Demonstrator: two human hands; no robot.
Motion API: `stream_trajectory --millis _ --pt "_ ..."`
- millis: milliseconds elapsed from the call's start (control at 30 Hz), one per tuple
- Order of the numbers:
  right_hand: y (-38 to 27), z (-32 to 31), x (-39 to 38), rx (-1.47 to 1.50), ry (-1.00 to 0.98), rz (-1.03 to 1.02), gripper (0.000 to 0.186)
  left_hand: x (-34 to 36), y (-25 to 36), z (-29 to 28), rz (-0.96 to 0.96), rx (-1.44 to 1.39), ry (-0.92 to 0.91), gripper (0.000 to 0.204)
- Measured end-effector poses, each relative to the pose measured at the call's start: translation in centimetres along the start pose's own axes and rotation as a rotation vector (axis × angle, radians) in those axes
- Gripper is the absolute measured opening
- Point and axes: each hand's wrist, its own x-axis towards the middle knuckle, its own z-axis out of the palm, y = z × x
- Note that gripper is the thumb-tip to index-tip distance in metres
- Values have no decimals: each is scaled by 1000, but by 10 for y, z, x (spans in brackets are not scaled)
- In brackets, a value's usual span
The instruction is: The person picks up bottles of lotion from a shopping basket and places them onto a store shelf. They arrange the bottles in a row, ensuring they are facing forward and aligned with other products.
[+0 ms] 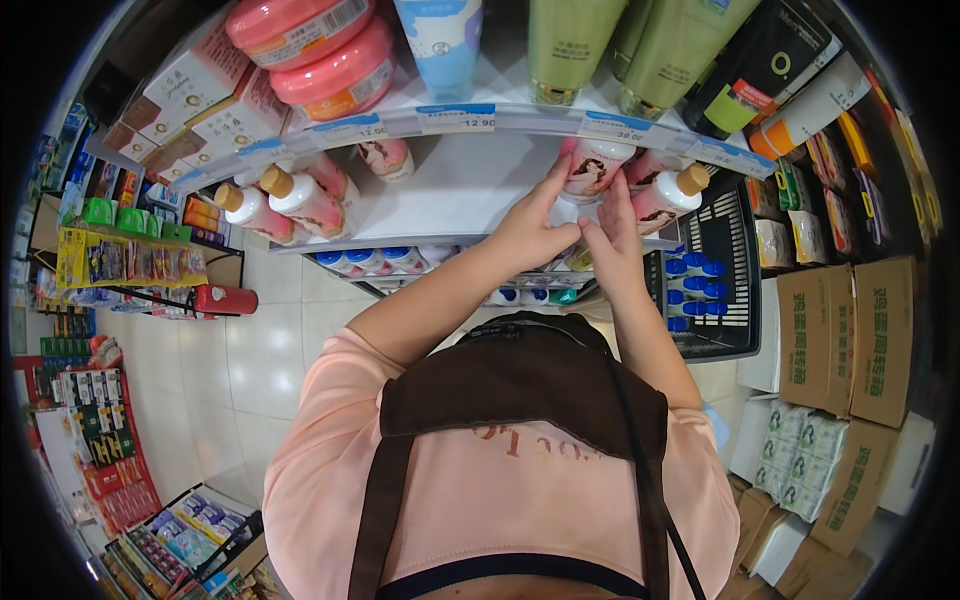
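Pink shirt [520, 520] filled lower centre; left hand [540, 228] and right hand [617, 232], fingers narrowed, held 1 white-and-pink bottle [594, 172] at the upper-centre shelf [455, 190]. Steadying it seemed the step; next called for even pressure.

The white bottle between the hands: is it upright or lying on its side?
Upright, or nearly: the bottle has its printed figure right way up; the upper shelf hides its top.

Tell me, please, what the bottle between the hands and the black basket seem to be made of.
Bottle: probably smooth, lightly glossy plastic, by its soft sheen; glass is possible.
Basket: likely rigid, semi-matt moulded plastic, judging by its regular slots.
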Motion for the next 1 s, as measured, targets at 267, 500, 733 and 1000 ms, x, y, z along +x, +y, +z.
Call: stream_trajectory --millis 267,500,733,1000 --pt "-7 9 -7 -16 -105 54 76 -21 13 -13 -55 19 59 86" --pt "-15 46 -7 34 -288 -6 76 -56 21 -45 -74 53 200 86" --pt "-14 98 0 73 -453 -18 79 -93 39 -83 -91 40 366 84" --pt "-8 143 3 84 -537 12 76 -114 36 -115 -76 5 499 84"
